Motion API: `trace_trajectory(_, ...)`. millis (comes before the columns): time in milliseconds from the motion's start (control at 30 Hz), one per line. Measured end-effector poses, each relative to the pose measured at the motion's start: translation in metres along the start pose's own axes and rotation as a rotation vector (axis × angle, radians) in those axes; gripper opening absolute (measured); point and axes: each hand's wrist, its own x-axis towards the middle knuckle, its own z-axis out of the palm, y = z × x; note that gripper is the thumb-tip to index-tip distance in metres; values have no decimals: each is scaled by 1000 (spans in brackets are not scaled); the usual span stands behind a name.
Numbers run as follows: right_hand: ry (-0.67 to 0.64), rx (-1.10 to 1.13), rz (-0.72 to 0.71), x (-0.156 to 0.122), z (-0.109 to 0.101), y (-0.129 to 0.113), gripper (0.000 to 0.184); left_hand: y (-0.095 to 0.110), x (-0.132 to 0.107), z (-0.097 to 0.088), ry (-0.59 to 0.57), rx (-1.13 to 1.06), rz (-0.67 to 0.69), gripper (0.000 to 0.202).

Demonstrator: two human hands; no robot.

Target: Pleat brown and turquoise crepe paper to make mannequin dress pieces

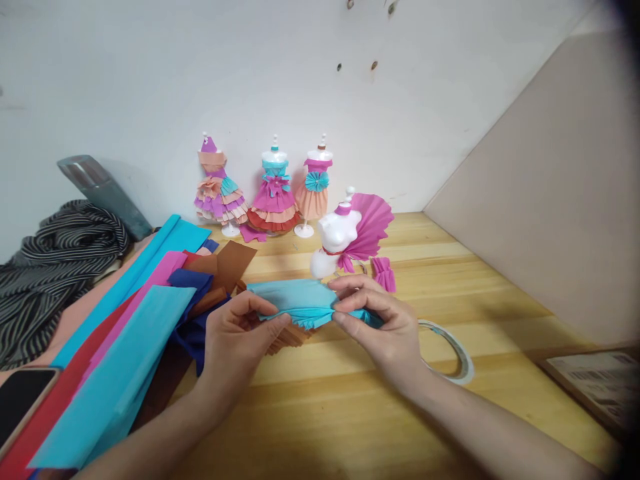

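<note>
A strip of light blue crepe paper [295,295] stretches between my two hands above the table, its near edge gathered into small pleats. My left hand [237,340] pinches the left part of that edge between thumb and forefinger. Farther right, my right hand [383,323] pinches the pleats, and a short blue end sticks out past its fingers. Beneath the strip shows some pleated brown paper [290,339], partly hidden. Just beyond my right hand stands a white mini dress form [339,232] with a magenta paper fan [370,227] at its back.
Three dress forms in paper dresses [220,193] line the wall. Folded coloured crepe paper [115,373], a phone [25,407] and striped cloth [65,260] lie left. A tape roll [465,360] rests beside my right wrist, a gathered magenta piece [384,275] behind it.
</note>
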Motion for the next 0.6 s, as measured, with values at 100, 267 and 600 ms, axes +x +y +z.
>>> trace_trajectory(100, -15, -78, -72, 0, -1, -2, 10, 0, 1, 0, -12, -9, 2, 23)
trace_trajectory(267, -35, -173, -200, -1, -2, -2, 10, -1, 3, -3, -28, -16, 75, 17)
trace_trajectory(600, -40, -201, -371, -1, -6, 5, 21, -4, 2, -4, -17, 20, 152, 10)
